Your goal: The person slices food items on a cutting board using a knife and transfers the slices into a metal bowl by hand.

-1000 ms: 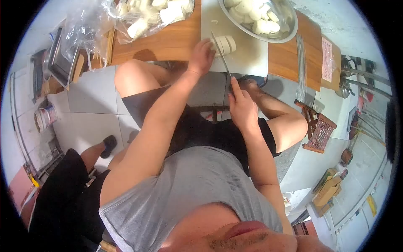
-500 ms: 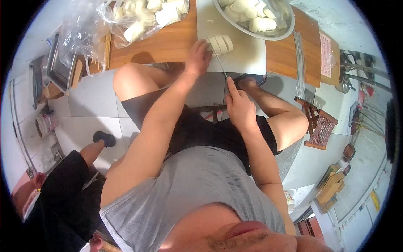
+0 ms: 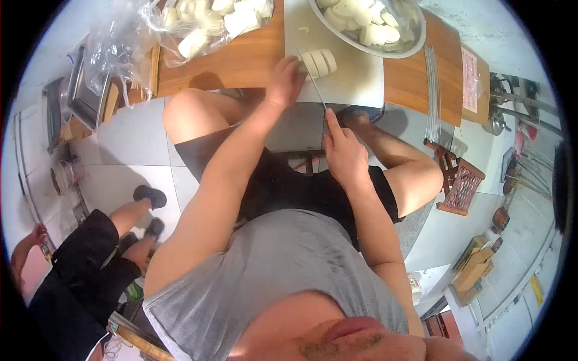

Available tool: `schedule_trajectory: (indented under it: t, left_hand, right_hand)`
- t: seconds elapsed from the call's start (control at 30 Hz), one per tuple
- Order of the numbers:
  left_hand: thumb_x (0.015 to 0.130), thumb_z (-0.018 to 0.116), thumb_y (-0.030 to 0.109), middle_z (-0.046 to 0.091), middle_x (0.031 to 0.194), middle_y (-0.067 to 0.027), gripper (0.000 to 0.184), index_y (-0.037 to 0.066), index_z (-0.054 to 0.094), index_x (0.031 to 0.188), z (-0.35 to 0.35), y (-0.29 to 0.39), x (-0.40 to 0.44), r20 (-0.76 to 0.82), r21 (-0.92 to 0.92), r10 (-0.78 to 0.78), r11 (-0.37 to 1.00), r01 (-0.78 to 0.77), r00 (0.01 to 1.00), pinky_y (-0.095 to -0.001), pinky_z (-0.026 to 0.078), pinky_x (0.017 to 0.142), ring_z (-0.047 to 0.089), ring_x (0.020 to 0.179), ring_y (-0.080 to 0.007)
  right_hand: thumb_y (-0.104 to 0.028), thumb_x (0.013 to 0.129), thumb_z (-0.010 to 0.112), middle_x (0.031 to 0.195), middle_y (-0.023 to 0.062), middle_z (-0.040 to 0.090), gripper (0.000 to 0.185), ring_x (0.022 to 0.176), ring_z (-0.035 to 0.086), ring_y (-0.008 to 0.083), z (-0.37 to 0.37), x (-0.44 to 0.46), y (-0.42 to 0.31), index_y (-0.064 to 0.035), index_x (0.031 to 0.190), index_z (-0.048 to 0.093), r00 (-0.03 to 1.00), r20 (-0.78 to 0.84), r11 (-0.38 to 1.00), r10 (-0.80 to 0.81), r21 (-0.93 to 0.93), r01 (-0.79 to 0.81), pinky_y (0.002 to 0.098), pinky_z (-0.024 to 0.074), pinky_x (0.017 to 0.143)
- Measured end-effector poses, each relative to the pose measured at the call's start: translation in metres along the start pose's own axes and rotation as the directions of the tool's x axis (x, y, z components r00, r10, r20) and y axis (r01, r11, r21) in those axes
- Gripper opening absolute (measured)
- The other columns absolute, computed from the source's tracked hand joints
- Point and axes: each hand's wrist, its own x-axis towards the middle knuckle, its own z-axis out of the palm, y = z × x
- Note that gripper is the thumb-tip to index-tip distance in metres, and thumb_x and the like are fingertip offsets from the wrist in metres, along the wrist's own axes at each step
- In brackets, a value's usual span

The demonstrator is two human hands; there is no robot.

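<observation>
On the white cutting board (image 3: 352,84) lies a pale food piece (image 3: 319,63) cut into several thick slices. My left hand (image 3: 285,83) is closed on its left end, fingers curled against it. My right hand (image 3: 346,153) grips the handle of a knife (image 3: 316,87), index finger stretched along it. The thin blade stands in the piece, close beside my left fingertips. A small pale scrap (image 3: 303,29) rests higher on the board. At the board's upper right, a metal bowl (image 3: 404,53) holds many pale slices.
A clear plastic bag (image 3: 174,59) with pale pieces sits on the wooden table (image 3: 235,67). Metal skewers (image 3: 431,90) lie right of the bowl. Metal trays (image 3: 84,90) stand at the left. Another person (image 3: 78,265) is at the lower left. A small folding stool (image 3: 462,186) stands at the right.
The other person at the lower left has shifted, and both of that person's feet now show. My hands and the knife have moved only slightly; the knife remains at the sliced piece.
</observation>
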Motion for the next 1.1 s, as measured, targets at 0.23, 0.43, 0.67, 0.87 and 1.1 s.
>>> schedule_trajectory:
  t: [0.23, 0.43, 0.67, 0.87, 1.1]
  left_hand:
    - [0.088, 0.068, 0.005, 0.057, 0.126, -0.0189, 0.034, 0.002, 0.06, 0.121, 0.0, 0.0, -0.001, -0.034, -0.019, 0.054, 0.998, -0.055, 0.998, -0.0449, 0.049, 0.099, 0.056, 0.117, -0.0396]
    - [0.088, 0.068, 0.005, 0.059, 0.125, -0.0192, 0.031, 0.002, 0.06, 0.118, -0.002, -0.001, -0.001, 0.004, -0.028, 0.04, 0.999, -0.04, 0.999, -0.0456, 0.049, 0.099, 0.056, 0.116, -0.0405]
    - [0.086, 0.07, 0.007, 0.061, 0.12, -0.02, 0.028, 0.001, 0.062, 0.112, 0.007, 0.001, -0.007, -0.079, 0.015, 0.065, 0.998, -0.064, 0.995, -0.0473, 0.05, 0.095, 0.058, 0.11, -0.0425]
    - [0.085, 0.07, 0.007, 0.062, 0.119, -0.0209, 0.028, 0.001, 0.062, 0.111, 0.004, -0.002, 0.0, -0.074, -0.027, 0.071, 0.997, -0.073, 0.995, -0.0478, 0.051, 0.093, 0.059, 0.108, -0.0431]
    - [0.084, 0.07, 0.007, 0.061, 0.116, -0.0207, 0.028, 0.0, 0.061, 0.11, 0.004, 0.001, 0.001, -0.129, -0.019, 0.12, 0.992, -0.124, 0.984, -0.0484, 0.05, 0.089, 0.059, 0.105, -0.0432]
  right_hand:
    - [-0.026, 0.099, 0.056, 0.093, 0.0196, 0.064, 0.056, 0.073, 0.066, 0.0444, 0.009, 0.011, 0.0, -0.0252, 0.153, 0.04, 0.999, -0.033, 0.998, -0.029, -0.054, 0.027, 0.054, 0.055, 0.066]
    - [-0.025, 0.099, 0.056, 0.093, 0.0201, 0.064, 0.056, 0.071, 0.067, 0.044, 0.006, 0.028, -0.012, -0.0244, 0.152, 0.039, 0.998, -0.046, 0.997, -0.04, -0.06, 0.037, 0.0524, 0.0561, 0.064]
    - [-0.025, 0.1, 0.053, 0.093, 0.0204, 0.064, 0.054, 0.07, 0.066, 0.044, 0.014, 0.025, -0.006, -0.0229, 0.152, 0.039, 0.999, -0.026, 0.994, -0.038, -0.104, 0.035, 0.0535, 0.0556, 0.064]
    - [-0.024, 0.099, 0.053, 0.096, 0.0225, 0.064, 0.055, 0.075, 0.066, 0.0469, 0.016, 0.034, -0.005, -0.023, 0.152, 0.039, 0.999, -0.029, 0.998, -0.026, -0.056, 0.025, 0.0561, 0.0547, 0.067]
    - [-0.024, 0.098, 0.056, 0.096, 0.0225, 0.063, 0.056, 0.085, 0.064, 0.0468, 0.013, 0.049, -0.01, -0.0216, 0.152, 0.04, 0.999, 0.033, 0.998, 0.031, -0.047, -0.029, 0.0566, 0.0523, 0.075]
